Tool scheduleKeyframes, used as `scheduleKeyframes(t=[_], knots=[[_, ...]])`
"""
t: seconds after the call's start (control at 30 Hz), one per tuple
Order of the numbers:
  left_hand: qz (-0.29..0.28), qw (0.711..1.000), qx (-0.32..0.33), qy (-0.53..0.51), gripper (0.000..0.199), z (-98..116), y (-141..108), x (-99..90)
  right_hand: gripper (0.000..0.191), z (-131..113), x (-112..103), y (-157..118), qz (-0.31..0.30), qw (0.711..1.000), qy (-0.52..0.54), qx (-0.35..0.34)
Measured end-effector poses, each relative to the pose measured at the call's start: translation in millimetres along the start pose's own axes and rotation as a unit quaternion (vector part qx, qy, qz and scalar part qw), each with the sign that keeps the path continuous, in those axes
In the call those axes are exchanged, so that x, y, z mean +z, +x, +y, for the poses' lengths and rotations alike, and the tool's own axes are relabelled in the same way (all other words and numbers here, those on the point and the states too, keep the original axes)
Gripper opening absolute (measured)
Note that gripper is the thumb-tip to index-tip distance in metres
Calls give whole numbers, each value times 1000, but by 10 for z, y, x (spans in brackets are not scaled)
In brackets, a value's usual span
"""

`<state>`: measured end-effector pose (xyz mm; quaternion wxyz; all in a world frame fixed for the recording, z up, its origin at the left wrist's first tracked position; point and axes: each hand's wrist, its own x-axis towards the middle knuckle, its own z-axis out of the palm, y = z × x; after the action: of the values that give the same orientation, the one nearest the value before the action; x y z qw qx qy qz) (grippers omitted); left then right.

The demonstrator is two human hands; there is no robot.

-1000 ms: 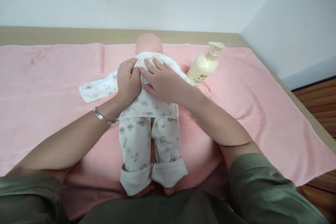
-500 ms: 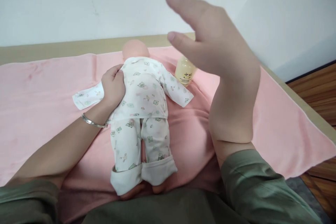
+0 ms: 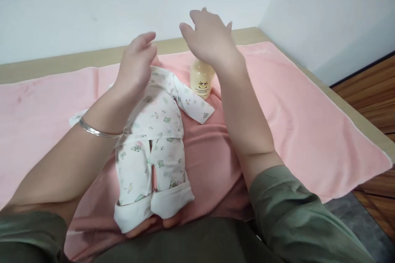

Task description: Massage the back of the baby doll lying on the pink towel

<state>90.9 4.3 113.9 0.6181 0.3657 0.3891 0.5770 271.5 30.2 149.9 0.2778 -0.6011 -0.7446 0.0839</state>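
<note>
A baby doll (image 3: pixel 163 107) in white printed pajamas lies with its legs toward me, the trouser cuffs rolled up and its feet just showing. My left hand (image 3: pixel 135 63) is raised over the doll's upper body, fingers loosely bent and holding nothing; it hides most of the head and one shoulder. Beyond the doll's sleeve stands a pale yellow bottle (image 3: pixel 201 80) with a cartoon face and small print. My right hand (image 3: pixel 210 37), its fingers spread, hovers at the bottle's upper part and covers its top. Whether it touches the bottle I cannot tell.
A pink blanket (image 3: pixel 265 90) covers most of the table and lies wrinkled beneath the doll. The wooden table edge (image 3: pixel 92 57) runs along a white wall (image 3: pixel 123 4). At the right, brown wood-grain panels (image 3: pixel 367 94) show below the table.
My left hand has let go of the doll's side and risen. My right hand has come down and left toward the bottle. The view has shifted slightly right.
</note>
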Motion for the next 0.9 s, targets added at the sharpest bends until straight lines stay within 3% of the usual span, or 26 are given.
scheduleKeyframes(t=[0.03, 0.17, 0.33, 0.47, 0.57, 0.73, 0.9], knots=[[-5, 1000, 3, 6, 16, -12, -23, 142, 32, -9, 66, 14, 1, 1000, 2, 10], [-48, 985, -111, -122, 61, -93, -44, 528, 47, -18, 218, 18, 16, 999, -26, -16], [-47, 964, -151, -213, 67, -110, -11, 587, 40, 26, 262, 66, -11, 997, -71, -11], [-59, 952, -187, -237, 69, -8, -88, 458, 37, 34, 256, 119, -21, 995, -90, 27], [-64, 955, -176, -229, 65, 111, -229, 301, 32, 45, 248, 143, -24, 993, -106, 46], [-59, 965, -132, -217, 64, 451, -460, -95, 34, 45, 246, 159, -22, 990, -117, 79], [-44, 945, -113, -305, 62, 791, -632, -489, 41, -10, 268, 177, -18, 984, -137, 108]])
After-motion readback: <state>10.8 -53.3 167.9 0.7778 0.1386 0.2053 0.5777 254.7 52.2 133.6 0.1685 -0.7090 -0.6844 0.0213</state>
